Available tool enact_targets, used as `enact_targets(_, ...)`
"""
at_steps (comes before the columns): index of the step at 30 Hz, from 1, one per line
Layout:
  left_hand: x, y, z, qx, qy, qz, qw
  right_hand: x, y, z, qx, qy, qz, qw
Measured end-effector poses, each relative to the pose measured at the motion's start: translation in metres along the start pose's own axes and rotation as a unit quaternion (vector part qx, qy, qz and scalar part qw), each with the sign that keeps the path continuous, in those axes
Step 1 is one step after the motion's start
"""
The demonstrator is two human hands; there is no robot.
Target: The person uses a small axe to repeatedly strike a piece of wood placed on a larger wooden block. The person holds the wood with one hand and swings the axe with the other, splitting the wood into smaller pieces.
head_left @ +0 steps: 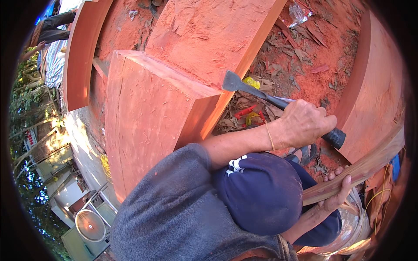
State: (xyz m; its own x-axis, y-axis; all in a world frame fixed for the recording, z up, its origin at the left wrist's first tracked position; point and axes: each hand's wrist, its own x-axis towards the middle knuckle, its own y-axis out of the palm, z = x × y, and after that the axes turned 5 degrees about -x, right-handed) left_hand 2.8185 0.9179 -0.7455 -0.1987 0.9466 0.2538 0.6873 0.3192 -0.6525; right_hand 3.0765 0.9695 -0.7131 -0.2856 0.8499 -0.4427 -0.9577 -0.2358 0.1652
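My left hand [308, 123], a thin band at its wrist, is closed around a long-handled metal chisel [272, 101]. The chisel's broad flat blade points left, over the corner of a thick reddish timber block [152, 102]. Whether the blade touches the wood, I cannot tell. Lower down, my right hand [337, 195] grips a long brown piece of wood [361, 172], fingertips showing over its far side. The chisel's dark butt end is a little apart from this piece. Small chips lie on the block's face.
A wide plank [204, 35] covered in red sawdust adjoins the block. Other timbers stand at left [80, 56] and right [379, 82]. Between my arms is a rounded dark-blue cloth form [261, 195]. A round fan [90, 225] is at lower left, a person's legs [54, 27] at upper left.
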Motion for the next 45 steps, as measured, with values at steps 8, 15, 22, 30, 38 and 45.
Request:
enact_targets(8, 0.003, -0.004, 0.004, 0.025, -0.004, -0.032, 0.999, -0.021, 0.041, -0.016, -0.187, -0.003, 0.040, 0.982)
enact_targets(15, 0.001, 0.000, 0.011, 0.034, -0.004, 0.017, 0.999, -0.016, 0.053, -0.008, 0.061, -0.040, -0.050, 0.996)
enact_targets(22, -0.004, 0.007, 0.014, 0.057, -0.022, 0.037, 0.997, -0.025, 0.046, -0.029, -0.170, 0.052, 0.026, 0.984)
enact_targets(30, -0.015, 0.016, 0.025, 0.049, 0.006, 0.043, 0.998, -0.019, 0.046, -0.016, -0.109, 0.032, -0.028, 0.993)
enact_targets(38, -0.020, 0.009, 0.021, 0.092, 0.012, 0.096, 0.991, -0.034, 0.052, -0.025, -0.134, 0.074, 0.103, 0.983)
enact_targets(45, -0.017, -0.006, 0.011, 0.030, 0.008, 0.055, 0.998, -0.024, 0.018, -0.012, -0.007, -0.113, -0.052, 0.992)
